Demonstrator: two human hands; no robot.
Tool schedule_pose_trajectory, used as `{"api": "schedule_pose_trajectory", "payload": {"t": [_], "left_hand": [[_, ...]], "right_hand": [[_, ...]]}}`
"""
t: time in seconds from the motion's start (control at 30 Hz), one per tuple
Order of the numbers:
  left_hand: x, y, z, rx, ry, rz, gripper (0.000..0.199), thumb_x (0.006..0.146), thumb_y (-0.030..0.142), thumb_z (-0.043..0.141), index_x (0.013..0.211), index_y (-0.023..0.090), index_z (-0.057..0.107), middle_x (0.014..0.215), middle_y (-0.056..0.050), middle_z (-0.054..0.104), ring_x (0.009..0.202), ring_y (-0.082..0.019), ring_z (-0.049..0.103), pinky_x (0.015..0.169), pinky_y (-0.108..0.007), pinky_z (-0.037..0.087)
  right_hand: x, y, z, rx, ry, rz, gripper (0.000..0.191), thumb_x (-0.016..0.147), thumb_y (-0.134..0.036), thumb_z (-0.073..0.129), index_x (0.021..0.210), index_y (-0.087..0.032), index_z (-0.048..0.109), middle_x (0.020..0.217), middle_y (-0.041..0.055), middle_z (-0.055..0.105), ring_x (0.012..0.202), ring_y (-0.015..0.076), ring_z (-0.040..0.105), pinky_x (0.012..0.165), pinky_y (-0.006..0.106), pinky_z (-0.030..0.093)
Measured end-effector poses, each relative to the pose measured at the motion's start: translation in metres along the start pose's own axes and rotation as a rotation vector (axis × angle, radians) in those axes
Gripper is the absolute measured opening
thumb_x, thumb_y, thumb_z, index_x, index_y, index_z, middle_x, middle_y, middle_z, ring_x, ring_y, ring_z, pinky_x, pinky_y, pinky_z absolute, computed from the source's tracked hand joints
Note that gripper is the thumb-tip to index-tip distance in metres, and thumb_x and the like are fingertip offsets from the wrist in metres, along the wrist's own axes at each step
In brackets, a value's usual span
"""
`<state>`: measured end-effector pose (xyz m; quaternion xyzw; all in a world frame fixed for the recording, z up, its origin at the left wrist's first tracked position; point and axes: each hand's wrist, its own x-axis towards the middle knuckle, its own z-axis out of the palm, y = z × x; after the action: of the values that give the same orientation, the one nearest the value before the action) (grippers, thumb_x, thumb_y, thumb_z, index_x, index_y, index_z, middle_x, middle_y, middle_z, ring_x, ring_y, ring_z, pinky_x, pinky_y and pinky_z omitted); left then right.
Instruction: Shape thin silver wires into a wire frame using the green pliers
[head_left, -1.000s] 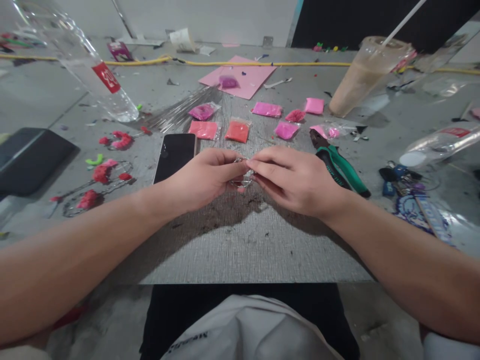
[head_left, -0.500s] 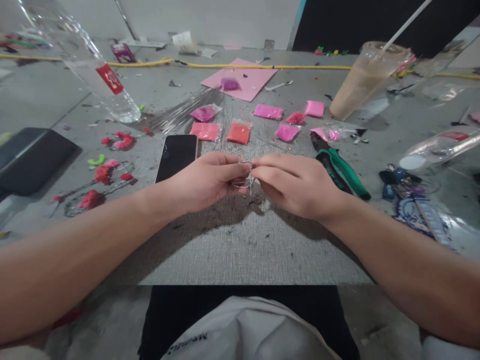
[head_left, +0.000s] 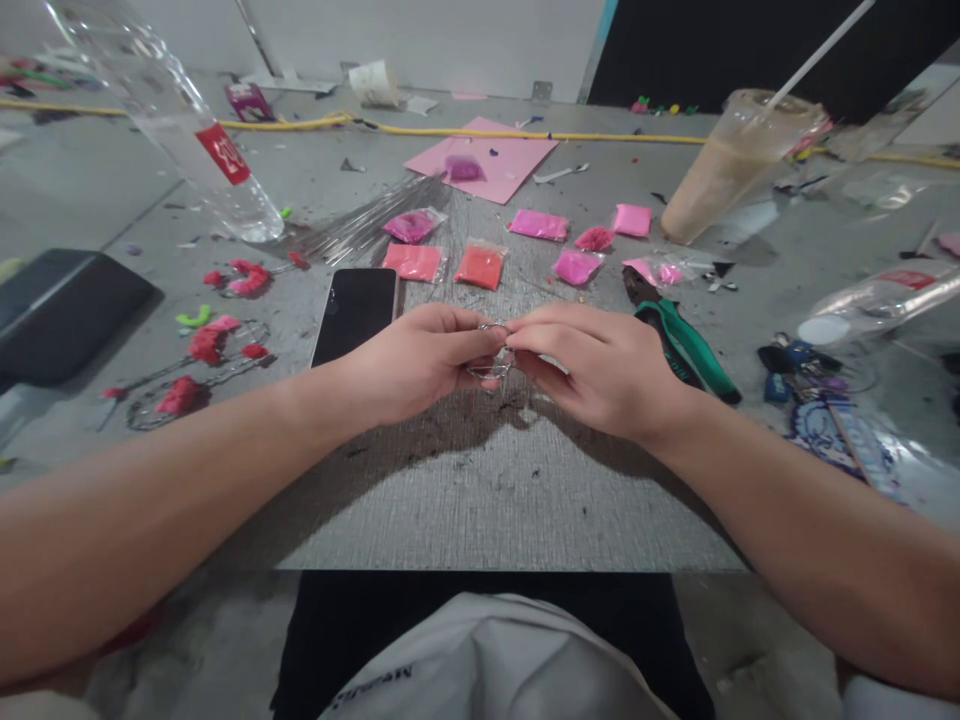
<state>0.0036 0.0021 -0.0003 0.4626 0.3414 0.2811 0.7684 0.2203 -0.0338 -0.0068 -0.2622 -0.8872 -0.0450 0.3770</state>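
Observation:
Between my hands is a small ring of twisted silver wire (head_left: 491,371), held above the grey table. My left hand (head_left: 431,362) pinches it from the left with thumb and fingers. From the other side, the fingertips of my right hand (head_left: 592,365) close on the wire near its top; the exact grip there is partly hidden. A black phone (head_left: 356,318) lies just behind my left hand. Green-handled pliers (head_left: 684,340) rest behind my right hand. Several wire pieces with red clay lumps (head_left: 206,345) lie to the left.
Packets of pink and red clay (head_left: 480,265) lie beyond my hands, with a bundle of straight wires (head_left: 367,225) and pink paper (head_left: 517,165) behind. A clear bottle (head_left: 180,150) stands left, a drink cup (head_left: 720,175) right. Keys (head_left: 795,360) and another bottle (head_left: 885,300) lie at right.
My right fingers have shifted slightly and spread a little at the wire ring. My left hand keeps its pinch, and the table items stay put.

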Motion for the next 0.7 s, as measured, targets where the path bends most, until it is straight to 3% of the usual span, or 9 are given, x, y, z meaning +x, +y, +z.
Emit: {"api": "schedule_pose_trajectory", "payload": {"t": [0.07, 0.17, 0.3, 0.57, 0.7], "left_hand": [[0.000, -0.001, -0.001, -0.001, -0.006, 0.001, 0.020, 0.094, 0.014, 0.073, 0.075, 0.014, 0.080, 0.076, -0.004, 0.070, 0.066, -0.009, 0.066, 0.063, -0.020, 0.056], [0.000, 0.000, -0.001, 0.000, -0.007, 0.002, 0.021, 0.095, 0.017, 0.075, 0.075, 0.013, 0.079, 0.074, -0.003, 0.068, 0.065, -0.009, 0.065, 0.063, -0.020, 0.055], [-0.001, 0.002, 0.001, -0.001, 0.011, 0.009, 0.023, 0.098, 0.014, 0.070, 0.078, 0.012, 0.080, 0.076, -0.003, 0.068, 0.066, -0.009, 0.065, 0.061, -0.019, 0.053], [-0.004, 0.005, 0.004, -0.009, -0.017, -0.015, 0.026, 0.102, 0.013, 0.064, 0.083, 0.010, 0.081, 0.077, -0.004, 0.068, 0.066, -0.009, 0.063, 0.060, -0.019, 0.051], [-0.005, 0.004, 0.005, -0.004, 0.008, -0.035, 0.025, 0.100, 0.015, 0.067, 0.079, 0.011, 0.079, 0.074, -0.004, 0.067, 0.067, -0.009, 0.062, 0.062, -0.020, 0.051]], "right_hand": [[0.002, -0.003, -0.002, 0.025, -0.012, 0.048, 0.016, 0.104, -0.017, 0.056, 0.104, -0.026, 0.069, 0.102, 0.0031, 0.079, 0.089, 0.0195, 0.074, 0.075, 0.033, 0.057], [0.007, -0.011, -0.006, 0.112, -0.119, 0.292, 0.024, 0.106, -0.026, 0.053, 0.087, -0.024, 0.068, 0.088, 0.0024, 0.075, 0.081, 0.0187, 0.069, 0.070, 0.032, 0.052], [0.014, -0.019, -0.013, 0.252, -0.229, 0.556, 0.028, 0.106, -0.034, 0.053, 0.085, -0.023, 0.067, 0.081, 0.0022, 0.071, 0.078, 0.0180, 0.064, 0.067, 0.031, 0.047], [0.016, -0.023, -0.012, 0.230, -0.276, 0.691, 0.025, 0.103, -0.037, 0.055, 0.090, -0.023, 0.070, 0.087, 0.0008, 0.072, 0.081, 0.0174, 0.064, 0.068, 0.030, 0.041], [0.017, -0.025, -0.010, 0.164, -0.289, 0.663, 0.025, 0.102, -0.034, 0.052, 0.087, -0.022, 0.068, 0.083, 0.0000, 0.070, 0.076, 0.0158, 0.062, 0.068, 0.030, 0.040]]}}
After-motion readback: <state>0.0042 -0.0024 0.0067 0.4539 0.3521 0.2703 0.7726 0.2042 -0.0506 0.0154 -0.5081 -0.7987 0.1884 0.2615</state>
